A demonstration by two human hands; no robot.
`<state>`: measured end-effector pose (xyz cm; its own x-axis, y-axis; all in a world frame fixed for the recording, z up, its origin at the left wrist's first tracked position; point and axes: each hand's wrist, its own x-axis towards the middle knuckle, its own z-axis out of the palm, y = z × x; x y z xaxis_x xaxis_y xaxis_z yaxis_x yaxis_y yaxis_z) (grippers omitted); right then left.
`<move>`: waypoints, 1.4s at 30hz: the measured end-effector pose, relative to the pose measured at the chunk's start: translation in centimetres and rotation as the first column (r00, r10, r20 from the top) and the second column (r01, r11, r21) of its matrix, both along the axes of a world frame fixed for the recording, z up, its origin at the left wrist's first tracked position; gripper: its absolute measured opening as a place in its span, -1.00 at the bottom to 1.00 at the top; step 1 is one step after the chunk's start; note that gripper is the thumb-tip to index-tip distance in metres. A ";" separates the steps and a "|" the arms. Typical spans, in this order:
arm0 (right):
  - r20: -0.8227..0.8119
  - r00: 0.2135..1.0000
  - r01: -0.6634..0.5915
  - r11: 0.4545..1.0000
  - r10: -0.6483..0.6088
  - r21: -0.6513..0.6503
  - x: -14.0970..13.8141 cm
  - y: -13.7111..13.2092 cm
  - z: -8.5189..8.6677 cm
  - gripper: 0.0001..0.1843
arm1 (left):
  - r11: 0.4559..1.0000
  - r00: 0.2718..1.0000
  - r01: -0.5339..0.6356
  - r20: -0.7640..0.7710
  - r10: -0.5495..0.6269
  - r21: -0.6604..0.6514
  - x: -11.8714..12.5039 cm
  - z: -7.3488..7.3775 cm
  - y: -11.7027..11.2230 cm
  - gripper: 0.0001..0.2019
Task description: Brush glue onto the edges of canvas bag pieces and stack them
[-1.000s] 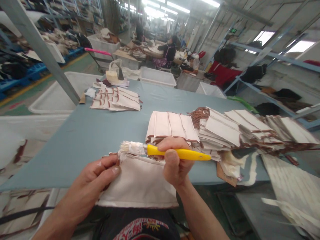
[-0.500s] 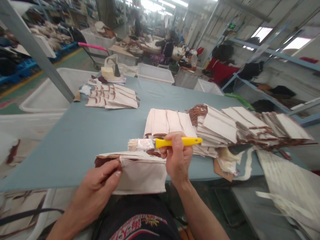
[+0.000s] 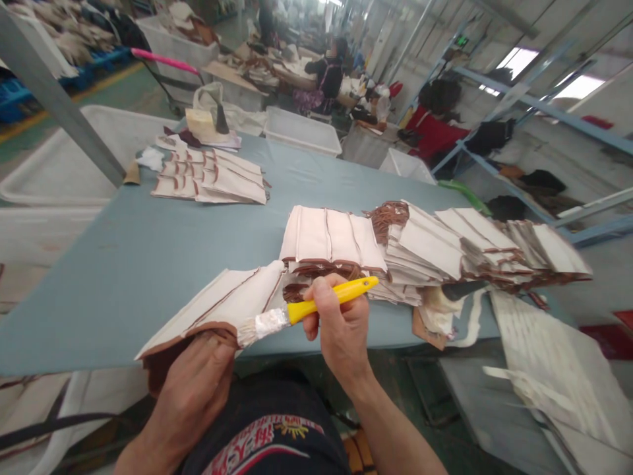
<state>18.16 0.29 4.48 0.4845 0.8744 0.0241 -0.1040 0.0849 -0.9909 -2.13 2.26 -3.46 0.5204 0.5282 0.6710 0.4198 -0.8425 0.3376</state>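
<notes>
Pinched in my right hand (image 3: 341, 320) is a paintbrush (image 3: 304, 309) with a yellow handle; its pale, glue-smeared bristles point left and meet the near edge of a sewn piece. My left hand (image 3: 200, 369) grips that cream fabric piece (image 3: 222, 290), which has brown edging and dark seams, by its brown near border. The piece lies tilted on the table's front edge, and my left fingertips are partly hidden in its fold. Just beyond the brush sits a stack of similar cream panels (image 3: 329, 234) with brown edges.
More cream panels (image 3: 430, 247) are piled to the right along the blue-green table (image 3: 99, 277). Another batch of panels (image 3: 212, 175) lies at the far left. White bins (image 3: 301, 130) stand behind the table. A person (image 3: 329, 76) sits farther back. A metal post (image 3: 64, 92) rises at left.
The fabric piece has turned and now lies slanted on the table, its brown edge toward me. My right hand has lowered the brush, bringing the bristles down to that edge.
</notes>
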 end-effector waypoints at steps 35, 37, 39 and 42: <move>-0.093 0.995 -0.034 0.997 0.027 -0.069 1.1 -0.2 -2.1 -0.52 | 0.993 0.992 -0.088 0.082 0.094 -0.076 -0.5 -1.1 -1.1 -0.74; -0.126 0.992 0.026 1.000 -0.027 -0.013 1.7 0.3 -2.6 -0.52 | 0.958 0.975 -0.144 0.130 0.180 -0.248 -0.4 -0.9 -1.3 -0.80; -0.150 0.985 0.093 0.994 -0.083 0.062 1.9 1.0 -3.1 -0.52 | 0.847 0.946 -0.203 0.124 0.299 -0.491 -0.5 -0.5 -1.2 -0.81; -0.152 0.979 0.155 0.979 -0.135 0.130 1.5 1.9 -3.8 -0.53 | 0.545 0.893 -0.154 0.120 0.433 -0.824 -0.4 0.4 -0.6 -0.66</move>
